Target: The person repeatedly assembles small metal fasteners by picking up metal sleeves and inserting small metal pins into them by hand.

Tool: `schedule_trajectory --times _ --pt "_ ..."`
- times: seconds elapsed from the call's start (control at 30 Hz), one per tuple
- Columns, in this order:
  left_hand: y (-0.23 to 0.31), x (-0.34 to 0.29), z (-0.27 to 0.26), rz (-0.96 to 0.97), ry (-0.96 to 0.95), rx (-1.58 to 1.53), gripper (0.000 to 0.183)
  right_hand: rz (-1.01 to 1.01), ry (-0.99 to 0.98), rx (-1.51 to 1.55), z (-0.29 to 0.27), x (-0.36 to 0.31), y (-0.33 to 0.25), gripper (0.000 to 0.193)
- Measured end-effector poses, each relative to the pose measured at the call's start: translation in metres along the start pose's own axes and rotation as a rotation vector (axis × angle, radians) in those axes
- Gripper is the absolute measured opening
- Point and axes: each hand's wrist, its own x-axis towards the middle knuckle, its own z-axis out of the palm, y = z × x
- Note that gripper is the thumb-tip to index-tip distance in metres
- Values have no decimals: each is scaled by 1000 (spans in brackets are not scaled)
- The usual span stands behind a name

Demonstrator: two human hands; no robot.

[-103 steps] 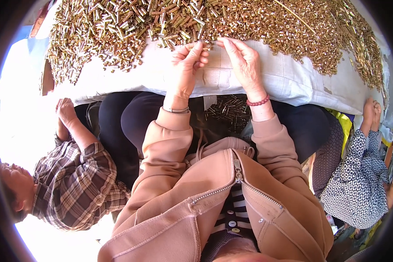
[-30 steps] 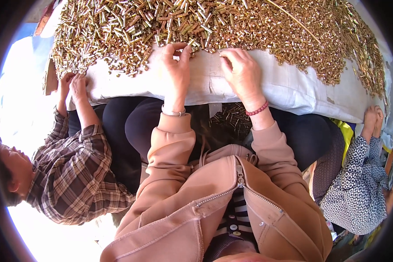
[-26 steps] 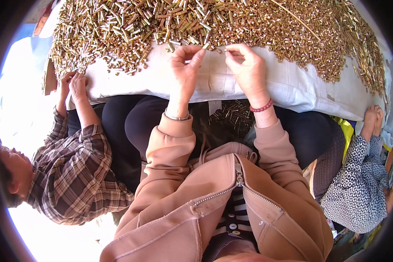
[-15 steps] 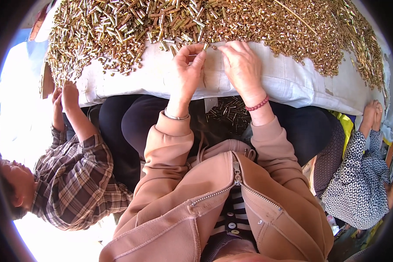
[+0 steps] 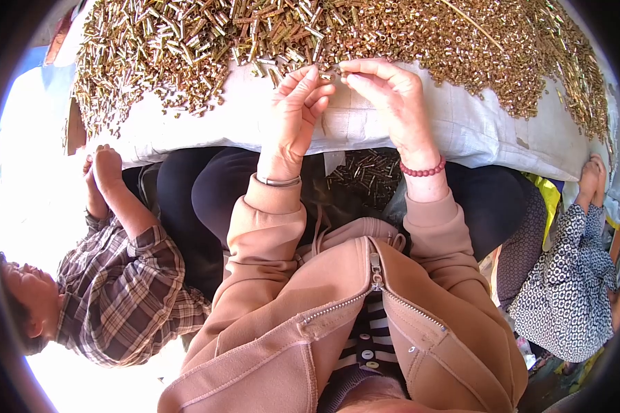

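My left hand (image 5: 297,110) is closed, with a small brass-coloured metal tube (image 5: 326,78) lying sideways at its fingertips. Facing it, my right hand (image 5: 394,96) pinches thumb and forefinger together around a tiny metal piece (image 5: 342,73), too small to make out fully. The two sets of fingertips are close together over the near edge of a white cloth-covered surface (image 5: 234,113). Just beyond my fingers spreads a heap of longer metal tubes (image 5: 172,41) on the left. It runs into a heap of short ring-like metal pieces (image 5: 475,65) on the right.
A thin stick (image 5: 474,26) rests on the right heap. Below the cloth edge, between my knees, lie several dark metal tubes (image 5: 365,175). At the left a co-worker in a plaid shirt (image 5: 127,289) has hands at the cloth; another in a patterned top (image 5: 558,289) sits at the right.
My left hand has turned, and the tube that stood upright in its fingers now points sideways. My right hand has shifted slightly right and rolled, its fingertips still near the left ones.
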Motion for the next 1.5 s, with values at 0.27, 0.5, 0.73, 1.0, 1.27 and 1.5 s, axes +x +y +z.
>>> schedule_trajectory --times 0.27,0.5,0.73,1.0,1.27,1.5 --pt "0 -5 9 -7 8 -20 12 -171 53 -180 11 -1 2 42" --pt "1 -7 8 70 -34 168 14 -202 78 -233 10 -2 -3 46" --pt "-3 -8 8 34 -6 95 13 -222 39 -335 10 -6 -4 49" --pt "-11 -3 10 250 109 509 14 -318 112 -678 12 -9 17 46" --pt "-35 6 10 526 146 947 13 -241 129 -682 3 -5 30 32" --pt "-37 6 12 702 146 1119 13 -163 160 -304 4 1 31 23"
